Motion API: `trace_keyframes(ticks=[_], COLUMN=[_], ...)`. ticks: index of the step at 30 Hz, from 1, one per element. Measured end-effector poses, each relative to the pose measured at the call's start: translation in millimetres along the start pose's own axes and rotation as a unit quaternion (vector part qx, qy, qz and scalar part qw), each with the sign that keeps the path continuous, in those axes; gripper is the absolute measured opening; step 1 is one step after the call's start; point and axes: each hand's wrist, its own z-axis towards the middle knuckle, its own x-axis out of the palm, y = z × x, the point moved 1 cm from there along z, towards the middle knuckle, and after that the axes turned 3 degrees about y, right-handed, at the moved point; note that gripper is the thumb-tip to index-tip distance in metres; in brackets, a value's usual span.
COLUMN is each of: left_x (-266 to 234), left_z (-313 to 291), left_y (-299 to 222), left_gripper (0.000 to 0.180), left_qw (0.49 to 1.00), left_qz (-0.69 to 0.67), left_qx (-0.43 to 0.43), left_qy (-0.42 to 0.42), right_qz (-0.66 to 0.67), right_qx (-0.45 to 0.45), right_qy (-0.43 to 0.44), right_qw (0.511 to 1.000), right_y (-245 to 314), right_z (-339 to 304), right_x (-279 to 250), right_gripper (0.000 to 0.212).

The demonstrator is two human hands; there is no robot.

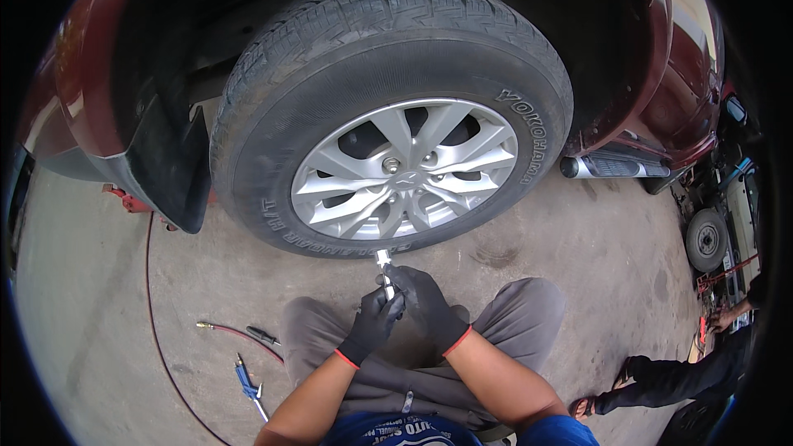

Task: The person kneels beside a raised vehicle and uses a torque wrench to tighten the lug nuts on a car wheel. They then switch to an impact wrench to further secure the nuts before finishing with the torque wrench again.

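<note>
Both my hands wear black gloves with red cuffs and meet in front of my lap. They close on a slim silver metal tool [383, 258] with a thicker head, which points at the tyre. My left hand [373, 326] wraps its lower part. My right hand [425, 306] grips it higher up, just below the head. Its exact kind cannot be made out, and its lower end is hidden in the gloves. Just beyond the tool's head stands a large black tyre [273, 132] on a silver spoked wheel rim [413, 128], mounted on the vehicle.
Dark red bodywork [91, 74] and a black mud flap [169, 165] frame the wheel. A red hose [151, 281], a blue air gun [244, 380] and a dark-handled tool [263, 335] lie on the concrete to the left. Another person's legs [661, 381] and a spare wheel [707, 239] are at right.
</note>
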Motion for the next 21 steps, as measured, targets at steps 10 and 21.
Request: trace_keyframes(ticks=[10, 21], left_x=[48, 69], left_z=[-7, 63], left_y=[17, 68], left_gripper=[0.020, 0.058], left_qw=[0.956, 0.846], left_qz=[0.257, 0.459], left_qx=[0.143, -0.112], left_qy=[-0.013, 0.247], right_qz=[0.151, -0.064], right_qx=[-0.129, -0.007], right_qy=[-0.238, -0.135], right_qw=[0.951, 0.989], right_y=[31, 80], right_z=[26, 38], right_x=[-50, -111], right_gripper=[0.029, 0.031])
